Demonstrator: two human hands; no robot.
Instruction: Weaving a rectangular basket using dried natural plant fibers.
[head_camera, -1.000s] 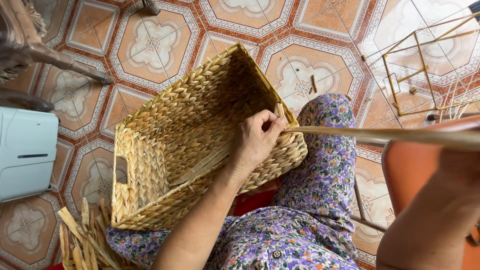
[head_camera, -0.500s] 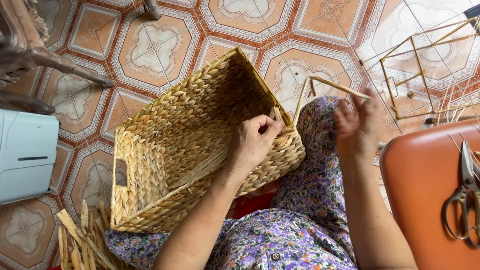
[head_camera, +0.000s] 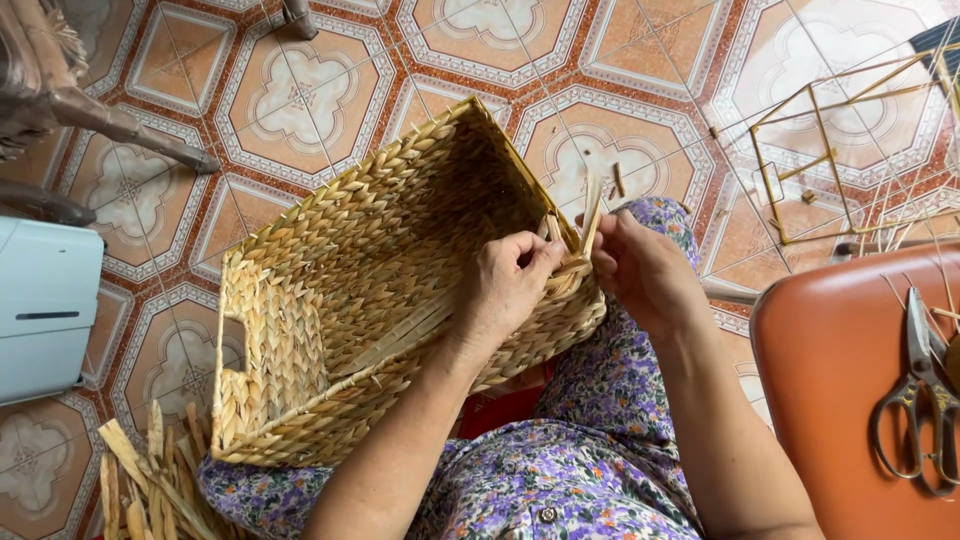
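A rectangular woven straw basket (head_camera: 350, 290) lies tilted on my lap, its open side facing me. My left hand (head_camera: 505, 285) presses on the inside of the basket's right wall near the corner, fingers curled over the rim. My right hand (head_camera: 640, 265) is just outside that corner and pinches a flat straw strand (head_camera: 590, 215) that sticks up from the rim. Both hands meet at the same corner of the basket.
Scissors (head_camera: 915, 395) lie on an orange stool (head_camera: 830, 370) at the right. A thin metal wire frame (head_camera: 830, 150) stands on the patterned tile floor (head_camera: 330, 90). Loose straw strips (head_camera: 150, 480) lie at lower left, beside a white box (head_camera: 45, 305). Furniture legs (head_camera: 110, 125) cross the upper left.
My right hand has pulled the long straw strand in from the far right and brought it to the basket's corner, where it now stands short and upright. The left hand stayed on the rim.
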